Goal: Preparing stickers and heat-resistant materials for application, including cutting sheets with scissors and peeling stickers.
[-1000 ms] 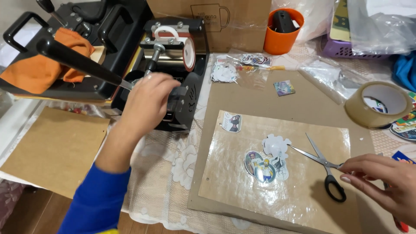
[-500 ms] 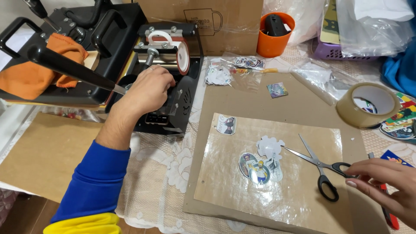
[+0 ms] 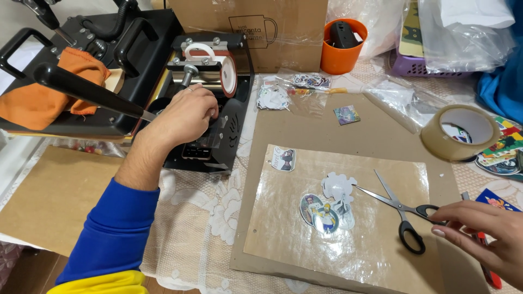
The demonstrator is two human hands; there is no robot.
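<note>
Left hand (image 3: pixel 188 114) grips the black mug press (image 3: pixel 210 103) at far left while the right hand (image 3: pixel 487 231), fingers loosely spread, touches the open scissors (image 3: pixel 400 209) (blades could snag the near-right cut-outs (image 3: pixel 327 207)).

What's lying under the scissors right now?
The open scissors lie on a clear plastic sheet over brown cardboard. Their blade tips reach the cut-out stickers. The right hand covers part of one handle loop.

press (image 3: pixel 207 103) left, scissors (image 3: pixel 400 209) right of stickers (image 3: pixel 327 209)
</note>
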